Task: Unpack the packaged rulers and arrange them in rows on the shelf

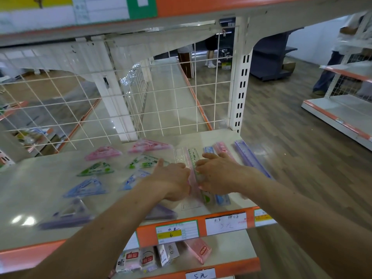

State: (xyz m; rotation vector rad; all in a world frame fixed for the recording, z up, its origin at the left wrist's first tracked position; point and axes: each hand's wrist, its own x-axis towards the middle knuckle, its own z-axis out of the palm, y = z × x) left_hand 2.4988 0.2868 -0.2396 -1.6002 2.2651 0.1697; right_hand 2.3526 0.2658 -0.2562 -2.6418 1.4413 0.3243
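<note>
Now left hand (pixel 171 178) grips and right hand (pixel 219 174) presses rulers (pixel 193 155) beside eight triangles (pixel 102 153).

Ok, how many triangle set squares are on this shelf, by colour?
Pink set squares: 2
Green set squares: 2
Blue set squares: 2
Purple set squares: 2
Total: 8
</note>
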